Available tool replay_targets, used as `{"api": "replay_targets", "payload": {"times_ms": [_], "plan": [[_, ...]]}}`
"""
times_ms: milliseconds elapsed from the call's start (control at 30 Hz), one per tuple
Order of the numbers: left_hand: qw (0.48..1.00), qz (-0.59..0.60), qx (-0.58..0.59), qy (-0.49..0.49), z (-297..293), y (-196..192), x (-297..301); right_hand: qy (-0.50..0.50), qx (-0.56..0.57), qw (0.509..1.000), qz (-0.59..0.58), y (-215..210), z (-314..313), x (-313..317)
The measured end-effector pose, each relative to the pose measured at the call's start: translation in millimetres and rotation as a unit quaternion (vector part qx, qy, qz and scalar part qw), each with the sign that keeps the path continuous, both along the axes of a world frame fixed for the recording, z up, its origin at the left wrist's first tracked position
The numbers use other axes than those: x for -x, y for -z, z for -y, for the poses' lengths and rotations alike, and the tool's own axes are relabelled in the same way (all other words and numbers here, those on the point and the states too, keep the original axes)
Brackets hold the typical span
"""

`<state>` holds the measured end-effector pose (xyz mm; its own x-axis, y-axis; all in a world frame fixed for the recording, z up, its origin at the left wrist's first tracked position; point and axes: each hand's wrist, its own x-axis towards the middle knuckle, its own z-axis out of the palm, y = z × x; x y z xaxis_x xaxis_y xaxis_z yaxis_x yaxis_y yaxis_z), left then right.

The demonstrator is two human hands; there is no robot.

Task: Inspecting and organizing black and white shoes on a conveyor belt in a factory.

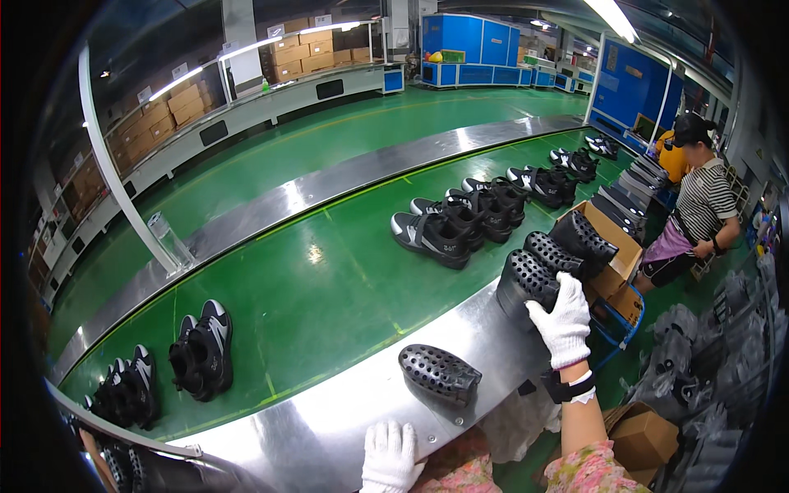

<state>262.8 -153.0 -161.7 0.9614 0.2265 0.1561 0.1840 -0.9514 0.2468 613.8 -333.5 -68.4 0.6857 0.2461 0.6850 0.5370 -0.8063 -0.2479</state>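
My right hand (564, 322), in a white knit glove, is closed on the near end of a row of black perforated plastic shoe forms (530, 279). These stand on the steel edge of the line, by an open cardboard box (618, 279). Another black perforated shoe form (436, 371) lies alone on the steel ledge (329, 423), between my hands. My left hand (389, 457), also white-gloved, rests at the ledge's near edge with fingers stretched out and nothing visible in it. The undersides of the gripped forms are hidden.
Black-and-grey sneakers (436, 232) stand in a row on the green belt (320, 287), with more pairs (202, 349) at left. A person in a striped shirt (703, 205) stands at right beside stacked grey pieces (618, 205). Plastic-wrapped items (682, 353) pile up at lower right.
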Motion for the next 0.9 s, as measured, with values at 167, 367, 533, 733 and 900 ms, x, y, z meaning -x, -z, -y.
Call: {"api": "replay_targets", "payload": {"times_ms": [167,367,533,733,900], "plan": [[1.000,0.007,0.000,-0.009,4,-4,-2,0.015,0.015,1.000,-0.002,2,-4,4],[0.998,0.036,-0.031,0.032,-6,-12,-18,-0.022,-0.022,0.996,0.087,-38,-3,46],[0.998,0.046,-0.022,0.022,-11,-10,-9,-0.385,0.043,0.917,-0.092,-54,-47,129],[0.998,0.048,0.040,0.022,-5,4,-8,-0.274,0.197,0.941,0.005,0,-79,160],[0.995,0.095,0.025,0.025,-1,5,13,-0.105,0.293,0.946,-0.087,33,-57,123]]}}
